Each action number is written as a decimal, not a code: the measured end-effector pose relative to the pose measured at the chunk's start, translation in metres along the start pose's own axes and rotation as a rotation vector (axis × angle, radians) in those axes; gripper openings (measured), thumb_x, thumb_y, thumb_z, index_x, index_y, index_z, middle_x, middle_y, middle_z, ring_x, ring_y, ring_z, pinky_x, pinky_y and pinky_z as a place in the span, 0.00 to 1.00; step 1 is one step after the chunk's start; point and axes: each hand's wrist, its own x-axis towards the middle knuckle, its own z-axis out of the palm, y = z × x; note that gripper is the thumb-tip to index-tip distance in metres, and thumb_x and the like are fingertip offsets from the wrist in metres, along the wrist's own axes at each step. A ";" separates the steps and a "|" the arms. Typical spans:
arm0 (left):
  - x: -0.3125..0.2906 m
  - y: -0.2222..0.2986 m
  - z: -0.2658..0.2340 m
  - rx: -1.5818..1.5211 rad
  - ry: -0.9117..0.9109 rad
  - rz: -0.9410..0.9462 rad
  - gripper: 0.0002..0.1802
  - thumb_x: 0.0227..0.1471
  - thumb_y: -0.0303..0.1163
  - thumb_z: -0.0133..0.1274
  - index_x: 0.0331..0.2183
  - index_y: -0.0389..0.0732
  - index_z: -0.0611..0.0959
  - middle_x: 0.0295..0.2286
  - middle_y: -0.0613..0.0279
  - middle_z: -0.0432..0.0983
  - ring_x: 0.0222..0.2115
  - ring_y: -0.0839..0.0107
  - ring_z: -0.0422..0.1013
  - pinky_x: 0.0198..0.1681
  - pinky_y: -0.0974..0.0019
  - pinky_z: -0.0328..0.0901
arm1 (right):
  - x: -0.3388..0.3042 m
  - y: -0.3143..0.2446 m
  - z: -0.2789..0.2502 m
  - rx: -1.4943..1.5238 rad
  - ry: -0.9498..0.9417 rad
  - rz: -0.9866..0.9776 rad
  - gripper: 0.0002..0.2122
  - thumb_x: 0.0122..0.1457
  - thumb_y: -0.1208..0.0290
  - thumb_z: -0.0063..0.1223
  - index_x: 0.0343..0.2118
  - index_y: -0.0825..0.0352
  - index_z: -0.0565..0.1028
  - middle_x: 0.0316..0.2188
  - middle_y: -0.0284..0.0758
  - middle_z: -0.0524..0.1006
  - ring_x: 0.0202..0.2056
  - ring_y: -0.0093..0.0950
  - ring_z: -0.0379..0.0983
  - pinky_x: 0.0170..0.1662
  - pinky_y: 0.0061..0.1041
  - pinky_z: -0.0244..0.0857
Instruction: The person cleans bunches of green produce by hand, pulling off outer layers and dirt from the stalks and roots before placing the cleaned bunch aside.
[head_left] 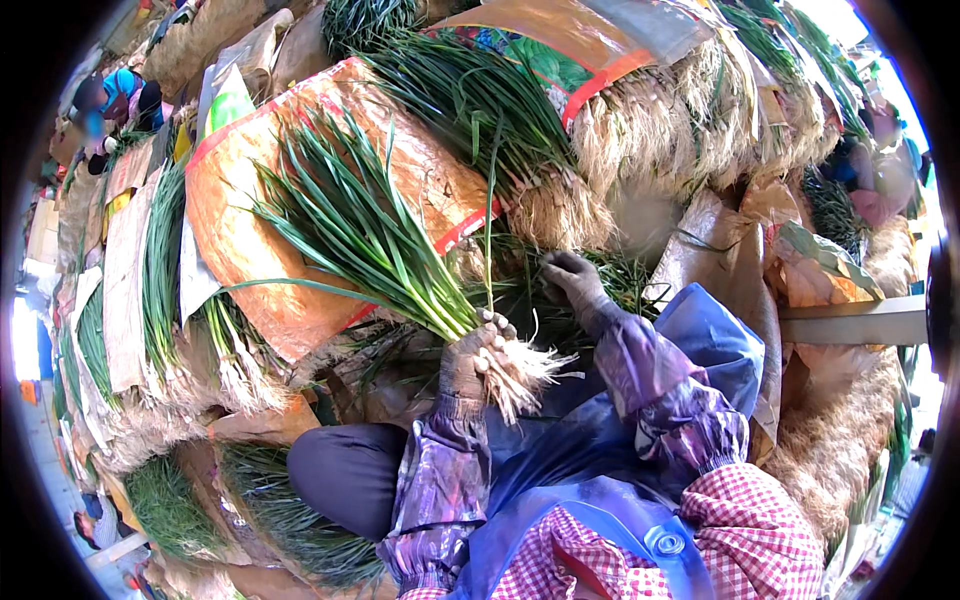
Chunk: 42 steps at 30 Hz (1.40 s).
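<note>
My left hand, in a soiled glove, is wrapped round the white stems of a bunch of green onions. Its long green leaves fan up and left over an orange-brown sack, and its pale roots hang out on the right of the fist. One thin leaf stands upright beside the bunch. My right hand, also gloved, is a little to the right with its fingers curled in. Whatever may lie between those fingertips is hidden. Loose green leaves lie in a heap beside and beneath it.
The orange-brown sack with a red edge lies ahead at left. Stacked green onions with roots toward me lie beyond it. More bundles stand in rows at left. A blue apron covers my lap. Root piles rise at right.
</note>
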 end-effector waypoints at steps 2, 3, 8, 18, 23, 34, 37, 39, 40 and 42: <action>-0.008 0.001 0.015 -0.034 -0.130 -0.074 0.09 0.47 0.24 0.51 0.35 0.38 0.74 0.31 0.59 0.70 0.32 0.68 0.68 0.39 0.63 0.67 | -0.002 -0.010 0.016 0.412 -0.334 0.062 0.13 0.58 0.64 0.50 0.42 0.68 0.71 0.20 0.27 0.72 0.19 0.18 0.65 0.23 0.17 0.61; -0.010 0.002 0.010 -0.082 -0.249 -0.127 0.09 0.49 0.27 0.49 0.35 0.38 0.74 0.31 0.59 0.71 0.32 0.68 0.68 0.38 0.62 0.68 | -0.010 -0.011 0.032 0.484 -0.438 0.153 0.16 0.58 0.62 0.50 0.43 0.67 0.70 0.22 0.28 0.73 0.20 0.16 0.65 0.23 0.16 0.61; -0.022 0.001 0.014 -0.122 -0.158 -0.135 0.12 0.47 0.27 0.53 0.36 0.39 0.72 0.28 0.63 0.67 0.26 0.71 0.64 0.30 0.66 0.65 | -0.011 0.000 0.065 0.349 -0.260 0.103 0.11 0.54 0.65 0.55 0.33 0.68 0.74 0.18 0.26 0.72 0.16 0.14 0.62 0.21 0.15 0.59; -0.055 0.042 0.038 -0.123 -0.715 0.281 0.18 0.46 0.29 0.52 0.42 0.43 0.68 0.15 0.70 0.64 0.17 0.76 0.62 0.22 0.68 0.57 | 0.055 -0.025 -0.003 -1.527 0.043 -0.290 0.14 0.51 0.56 0.47 0.34 0.58 0.76 0.28 0.41 0.77 0.30 0.38 0.75 0.31 0.39 0.68; -0.023 0.012 0.032 -0.068 -0.372 0.115 0.23 0.43 0.27 0.55 0.44 0.39 0.69 0.24 0.65 0.67 0.22 0.73 0.61 0.29 0.68 0.59 | 0.120 -0.092 -0.063 -1.490 0.584 -0.347 0.11 0.50 0.58 0.51 0.31 0.58 0.74 0.27 0.41 0.76 0.29 0.41 0.74 0.33 0.38 0.67; -0.018 0.004 0.010 -0.026 -0.188 0.066 0.19 0.43 0.24 0.57 0.39 0.36 0.71 0.26 0.59 0.71 0.25 0.71 0.69 0.38 0.67 0.68 | 0.147 -0.091 -0.065 -1.625 0.478 -0.362 0.16 0.47 0.53 0.56 0.33 0.60 0.76 0.28 0.41 0.76 0.31 0.39 0.74 0.35 0.38 0.66; -0.018 0.004 0.013 -0.015 -0.166 0.048 0.19 0.43 0.23 0.57 0.39 0.36 0.72 0.25 0.59 0.71 0.26 0.70 0.69 0.38 0.67 0.67 | 0.152 -0.097 -0.079 -1.486 0.402 -0.455 0.16 0.48 0.54 0.56 0.32 0.62 0.77 0.26 0.40 0.76 0.29 0.37 0.74 0.35 0.34 0.68; -0.024 0.010 0.007 -0.044 -0.145 0.056 0.17 0.42 0.22 0.58 0.37 0.37 0.73 0.27 0.58 0.71 0.27 0.69 0.70 0.39 0.65 0.67 | 0.124 -0.096 -0.057 -1.214 0.283 -0.507 0.16 0.48 0.55 0.56 0.33 0.62 0.78 0.26 0.40 0.77 0.30 0.34 0.75 0.35 0.34 0.68; -0.022 0.009 0.016 -0.064 -0.144 0.022 0.17 0.42 0.22 0.58 0.37 0.37 0.73 0.28 0.57 0.72 0.28 0.69 0.70 0.39 0.64 0.67 | 0.114 -0.090 -0.066 -0.940 0.075 -0.507 0.13 0.49 0.61 0.58 0.33 0.64 0.78 0.25 0.37 0.77 0.29 0.28 0.74 0.35 0.30 0.68; -0.020 0.002 0.009 -0.037 -0.093 0.065 0.15 0.44 0.25 0.56 0.38 0.40 0.72 0.30 0.57 0.71 0.31 0.66 0.70 0.30 0.64 0.71 | 0.101 -0.069 -0.060 -0.863 -0.106 -0.481 0.12 0.50 0.63 0.59 0.33 0.65 0.78 0.24 0.34 0.77 0.27 0.22 0.72 0.33 0.25 0.66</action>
